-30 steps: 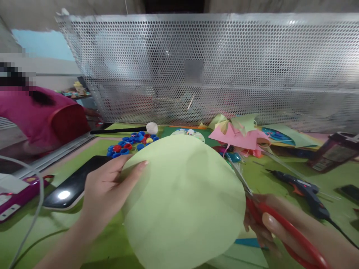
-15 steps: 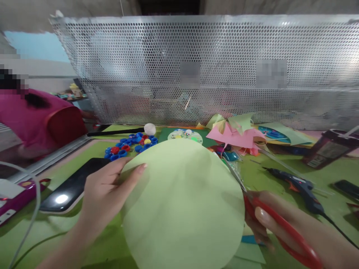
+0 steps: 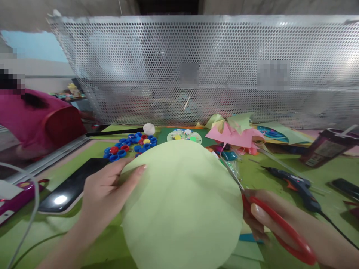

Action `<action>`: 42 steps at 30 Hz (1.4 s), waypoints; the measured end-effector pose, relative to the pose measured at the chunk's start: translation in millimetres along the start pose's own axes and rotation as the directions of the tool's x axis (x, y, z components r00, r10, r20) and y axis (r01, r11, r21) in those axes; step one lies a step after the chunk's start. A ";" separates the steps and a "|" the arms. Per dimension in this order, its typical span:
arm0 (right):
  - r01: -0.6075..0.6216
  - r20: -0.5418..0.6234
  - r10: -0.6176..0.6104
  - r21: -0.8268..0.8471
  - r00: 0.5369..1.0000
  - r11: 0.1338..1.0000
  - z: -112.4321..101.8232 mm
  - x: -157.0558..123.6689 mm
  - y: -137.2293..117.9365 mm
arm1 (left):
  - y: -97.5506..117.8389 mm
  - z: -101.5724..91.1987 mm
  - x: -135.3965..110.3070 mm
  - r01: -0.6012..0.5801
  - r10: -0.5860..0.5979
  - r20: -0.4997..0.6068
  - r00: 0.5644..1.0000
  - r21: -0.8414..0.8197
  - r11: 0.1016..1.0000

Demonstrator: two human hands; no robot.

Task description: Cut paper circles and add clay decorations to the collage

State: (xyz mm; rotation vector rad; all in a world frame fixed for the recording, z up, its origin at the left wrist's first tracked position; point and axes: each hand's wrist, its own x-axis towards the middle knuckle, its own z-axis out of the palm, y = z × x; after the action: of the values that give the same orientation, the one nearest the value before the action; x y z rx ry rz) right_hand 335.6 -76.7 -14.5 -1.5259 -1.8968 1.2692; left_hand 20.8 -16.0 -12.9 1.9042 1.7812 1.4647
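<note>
A large, roughly round sheet of light green paper (image 3: 183,205) fills the middle of the head view. My left hand (image 3: 105,190) pinches its upper left edge, thumb on top and fingers behind. Red-handled scissors (image 3: 283,228) are in my right hand (image 3: 266,213), with fingers wrapped round the handles. Their blades lie along the sheet's right edge, pointing up and left; the tips are partly hard to make out. Behind the sheet, a round piece with small coloured bits (image 3: 183,136) rests on dark green card.
Blue and red bottle caps (image 3: 120,149) and a black phone (image 3: 73,185) lie left. At right are pink paper scraps (image 3: 235,135), a glue gun (image 3: 294,183) and a lidded cup (image 3: 328,147). A perforated metal panel (image 3: 218,45) stands behind; a person in pink (image 3: 25,116) sits left.
The scissors and my right hand have shifted slightly left along with the whole view. The blades look closer together now. My left hand keeps the same grip on the paper.
</note>
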 end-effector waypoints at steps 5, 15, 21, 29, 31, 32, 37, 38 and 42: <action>-0.043 0.039 0.042 0.030 0.998 0.999 0.5 3.8 2.7 | -2.2 1.7 2.0 -0.009 0.009 -0.011 1.000 0.006 1.000; -0.070 0.040 0.069 0.020 0.997 0.997 0.4 3.4 -4.8 | -3.8 1.0 0.6 -0.014 0.014 0.005 1.000 -0.012 1.000; -0.048 0.067 0.042 0.083 0.997 0.995 1.2 5.9 -4.7 | -2.5 2.3 1.2 -0.004 0.004 -0.002 1.000 -0.043 0.999; -0.018 0.066 0.012 0.089 0.998 0.996 0.7 5.0 -1.1 | -3.0 1.3 -1.8 -0.016 0.017 0.019 1.000 -0.062 0.998; -0.013 0.076 0.004 0.122 0.997 0.992 1.2 5.4 0.5 | -2.8 0.7 -2.2 -0.016 0.016 0.006 1.000 -0.077 0.997; -0.006 0.073 -0.003 0.124 0.997 0.992 1.3 5.3 0.8 | -2.7 0.5 -2.4 -0.013 0.013 0.004 1.000 -0.072 0.997; -0.034 0.009 0.033 0.039 0.999 0.999 0.8 4.3 0.5 | -5.1 1.1 -2.3 -0.039 0.038 0.010 0.999 0.020 0.999; -0.042 0.016 0.041 0.042 0.999 0.998 0.9 4.3 0.6 | -6.2 1.4 -2.2 -0.042 0.042 0.007 0.999 0.023 0.999; -0.066 0.036 0.063 0.099 0.997 0.993 2.2 3.7 -0.1 | -9.2 3.2 -1.2 -0.026 0.026 -0.012 1.000 0.011 1.000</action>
State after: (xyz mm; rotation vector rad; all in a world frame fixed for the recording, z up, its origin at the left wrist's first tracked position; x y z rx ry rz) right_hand 332.6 -74.2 -16.4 -1.5348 -1.7878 1.4044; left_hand 17.1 -12.9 -21.4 1.9349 1.7804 1.4815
